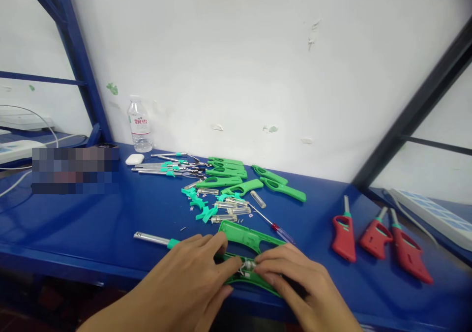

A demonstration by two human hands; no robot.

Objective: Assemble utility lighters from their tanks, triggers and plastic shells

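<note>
At the table's front edge, a green lighter half-shell lies open side up between my hands, with white wires and a small metal-coloured part inside. My left hand is closed around its left end, beside a teal collar and silver nozzle tube pointing left. My right hand grips the shell's right side, fingertips against the inner part; what lies under the fingers is hidden. Just behind my hands rests another green half-shell, inner side up. A screwdriver lies behind that.
Green shells, clear fuel tanks, teal triggers and nozzle assemblies lie farther back. Three red lighters are on the right. A water bottle and white case stand near the wall.
</note>
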